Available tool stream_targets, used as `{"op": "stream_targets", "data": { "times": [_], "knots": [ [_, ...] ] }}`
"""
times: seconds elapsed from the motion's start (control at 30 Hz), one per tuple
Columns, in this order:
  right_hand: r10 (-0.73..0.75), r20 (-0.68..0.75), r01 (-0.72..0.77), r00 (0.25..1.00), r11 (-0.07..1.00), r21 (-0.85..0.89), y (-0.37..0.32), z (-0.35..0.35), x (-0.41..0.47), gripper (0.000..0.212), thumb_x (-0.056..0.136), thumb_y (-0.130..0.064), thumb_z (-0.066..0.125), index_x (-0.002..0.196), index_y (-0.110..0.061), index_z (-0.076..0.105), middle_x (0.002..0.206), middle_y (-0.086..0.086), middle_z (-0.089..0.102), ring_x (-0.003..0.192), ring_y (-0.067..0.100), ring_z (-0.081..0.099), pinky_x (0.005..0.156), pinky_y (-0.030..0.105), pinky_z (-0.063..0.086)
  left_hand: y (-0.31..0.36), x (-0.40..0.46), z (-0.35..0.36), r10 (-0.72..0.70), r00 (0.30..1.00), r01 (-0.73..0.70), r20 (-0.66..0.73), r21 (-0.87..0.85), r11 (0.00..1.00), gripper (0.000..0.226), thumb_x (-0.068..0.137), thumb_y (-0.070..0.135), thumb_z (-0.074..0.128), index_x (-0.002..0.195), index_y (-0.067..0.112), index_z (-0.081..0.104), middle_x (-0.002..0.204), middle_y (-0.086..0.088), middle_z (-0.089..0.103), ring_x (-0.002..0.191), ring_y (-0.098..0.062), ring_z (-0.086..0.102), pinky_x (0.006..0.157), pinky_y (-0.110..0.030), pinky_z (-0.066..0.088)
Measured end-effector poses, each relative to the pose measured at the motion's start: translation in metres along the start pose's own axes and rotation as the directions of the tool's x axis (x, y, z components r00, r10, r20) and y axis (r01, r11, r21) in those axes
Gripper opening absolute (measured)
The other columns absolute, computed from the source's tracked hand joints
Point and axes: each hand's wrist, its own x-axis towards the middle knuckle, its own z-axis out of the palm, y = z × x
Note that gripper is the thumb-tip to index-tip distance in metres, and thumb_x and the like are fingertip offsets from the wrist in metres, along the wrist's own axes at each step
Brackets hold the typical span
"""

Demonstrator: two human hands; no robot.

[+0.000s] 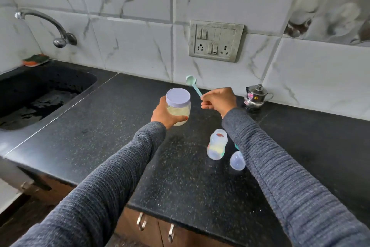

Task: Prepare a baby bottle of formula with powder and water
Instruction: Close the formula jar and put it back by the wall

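Hands are seen from the single head view, both raised over a dark speckled desk [100, 126]. The left hand [165, 113] is wrapped around a clear jar [179, 106] of pale powder, with a lilac lid [178, 96] screwed or pressed on top; the jar is held upright, and whether its base touches the desk cannot be told. The right hand [219, 101] pinches the handle end of a mint scoop [193, 86], whose long axis runs up and to the left from the fingers, so that the bowl sits above and just to the right of the lid. The baby bottle [217, 144] stands open on the desk below the right forearm, nearer the person than either hand, and closer to the right arm than to the left. A clear dome cap [237, 160] lies just beside it, and a teal part is partly hidden behind the sleeve. A small steel pot [255, 96] is placed near the wall, to the right of the right hand. A dark sink [40, 96] with a tap [58, 30] and a sponge [36, 59] is set well apart on the left. The step in hand is judged to be opening the jar: since the lid is on and the scoop occupies the right hand, no powder can yet be taken, and the bottle is judged unfilled.
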Motion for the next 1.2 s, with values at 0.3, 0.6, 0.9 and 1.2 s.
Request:
{"op": "stream_targets", "data": {
  "times": [0.3,0.6,0.9,1.2],
  "knots": [
    [0.123,0.051,-0.132,0.991,0.961,0.244,-0.006,-0.036,0.089,0.013,0.081,0.013,0.06,0.07,0.006,0.059,0.066,0.015,0.059,0.05,0.016,0.059,0.048,0.022,0.054,0.04,0.091,0.059,0.056,0.995,-0.056,0.081,0.001,0.998,0.091,0.06,0.035,0.085,0.134,0.019,0.034,0.13,-0.006,0.054,0.118,-0.028,0.051,0.098,-0.037,0.044],
    [0.205,0.074,-0.218,0.976,0.915,0.338,0.014,-0.035,0.15,0.014,0.082,0.013,0.059,0.07,0.005,0.06,0.066,0.015,0.06,0.052,0.016,0.059,0.055,0.023,0.057,0.046,0.147,0.099,0.03,0.994,-0.037,0.105,0.069,0.997,0.092,0.058,0.037,0.085,0.132,0.019,0.033,0.127,-0.007,0.055,0.118,-0.032,0.05,0.097,-0.044,0.045],
    [0.263,0.065,-0.267,0.963,0.882,0.387,0.036,-0.034,0.184,0.008,0.083,0.011,0.06,0.075,0.008,0.061,0.069,0.017,0.061,0.058,0.02,0.059,0.054,0.023,0.057,0.045,0.179,0.13,-0.022,0.991,0.014,0.132,0.066,0.998,0.091,0.061,0.031,0.085,0.133,0.017,0.032,0.128,-0.009,0.055,0.116,-0.031,0.052,0.093,-0.039,0.045],
    [0.293,0.045,-0.287,0.955,0.875,0.39,0.052,-0.032,0.214,0.008,0.084,0.011,0.059,0.077,0.008,0.061,0.068,0.017,0.06,0.057,0.019,0.059,0.054,0.022,0.057,0.047,0.206,0.156,-0.037,0.989,0.037,0.141,0.007,0.999,0.087,0.061,0.032,0.085,0.132,0.018,0.035,0.127,-0.008,0.055,0.117,-0.029,0.052,0.092,-0.036,0.044]
  ]
}}
